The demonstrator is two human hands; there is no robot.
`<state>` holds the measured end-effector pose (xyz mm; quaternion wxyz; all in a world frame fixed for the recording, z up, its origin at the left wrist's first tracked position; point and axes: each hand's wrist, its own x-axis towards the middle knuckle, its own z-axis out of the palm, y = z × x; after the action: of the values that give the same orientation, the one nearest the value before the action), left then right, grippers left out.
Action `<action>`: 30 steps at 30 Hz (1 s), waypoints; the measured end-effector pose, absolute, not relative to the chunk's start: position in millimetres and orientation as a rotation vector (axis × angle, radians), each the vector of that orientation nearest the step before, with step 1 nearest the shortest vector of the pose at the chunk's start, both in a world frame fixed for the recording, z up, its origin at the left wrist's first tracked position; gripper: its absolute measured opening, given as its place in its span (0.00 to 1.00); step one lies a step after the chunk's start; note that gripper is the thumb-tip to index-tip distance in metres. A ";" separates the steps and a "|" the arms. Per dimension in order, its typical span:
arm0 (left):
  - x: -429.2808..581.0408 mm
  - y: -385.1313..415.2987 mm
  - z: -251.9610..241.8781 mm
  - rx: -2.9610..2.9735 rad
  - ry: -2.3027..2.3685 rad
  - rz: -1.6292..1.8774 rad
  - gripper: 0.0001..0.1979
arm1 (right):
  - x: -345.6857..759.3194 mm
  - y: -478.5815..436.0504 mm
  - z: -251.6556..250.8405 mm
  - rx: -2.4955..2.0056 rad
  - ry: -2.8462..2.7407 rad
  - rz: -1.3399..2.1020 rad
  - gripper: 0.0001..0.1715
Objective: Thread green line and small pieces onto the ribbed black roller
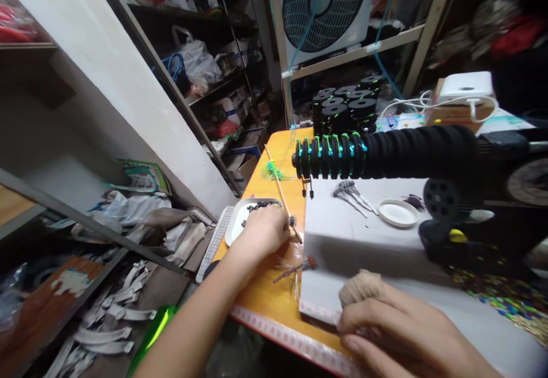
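Note:
My left hand (262, 232) reaches out over the orange table (265, 301), fingers curled beside a white tray (234, 226) that holds small dark parts. It touches a thin wooden stick (278, 187) lying across the table; what its fingers pinch is hidden. My right hand (398, 335) rests at the near edge of a white sheet (355, 241), fingers closed next to a ball of beige fibre (362, 286). A small feathered piece with a red tip (296, 267) lies between the hands.
A long black foam roller (385, 152) with green-banded spools juts left from a machine (471, 218) on the right. Black spools (346, 107) are stacked behind, a fan (323, 4) above. A white lid (398, 213) and metal pins (351, 194) lie on the sheet. Cluttered shelves stand left.

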<state>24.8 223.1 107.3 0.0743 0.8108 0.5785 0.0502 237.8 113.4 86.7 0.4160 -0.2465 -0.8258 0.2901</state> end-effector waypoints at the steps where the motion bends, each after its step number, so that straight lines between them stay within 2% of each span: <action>1: 26.2 225.2 106.5 2.433 1.737 0.128 0.08 | 238.5 113.3 89.9 -0.610 -2.082 0.722 0.11; 4: 25.6 229.2 105.9 2.415 1.717 0.186 0.08 | 239.8 112.5 97.6 -0.596 -2.077 0.695 0.12; 7: 18.1 219.6 113.2 2.355 1.685 0.432 0.07 | 239.0 110.5 98.9 -0.608 -2.076 0.660 0.12; 12: 9.4 158.2 122.7 2.091 1.660 0.790 0.03 | 234.7 107.6 94.1 -0.696 -2.055 0.573 0.10; 16: 29.4 100.7 99.1 1.400 1.295 1.281 0.06 | 232.4 105.7 93.3 -0.694 -2.026 0.595 0.09; 19: 54.1 74.2 75.8 0.912 1.224 1.374 0.11 | 231.6 102.9 91.4 -0.674 -2.007 0.681 0.09; 22: 73.8 62.3 62.8 0.670 1.164 1.486 0.15 | 231.7 99.2 86.7 -0.670 -1.985 0.772 0.08; 30: 94.4 58.0 60.3 0.363 0.962 1.649 0.14 | 228.0 96.5 77.9 -0.646 -1.906 0.860 0.12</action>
<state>94.4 58.0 60.3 0.5641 0.1543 0.4088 0.7006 228.0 96.5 77.9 0.4587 -0.2623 -0.7738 0.3493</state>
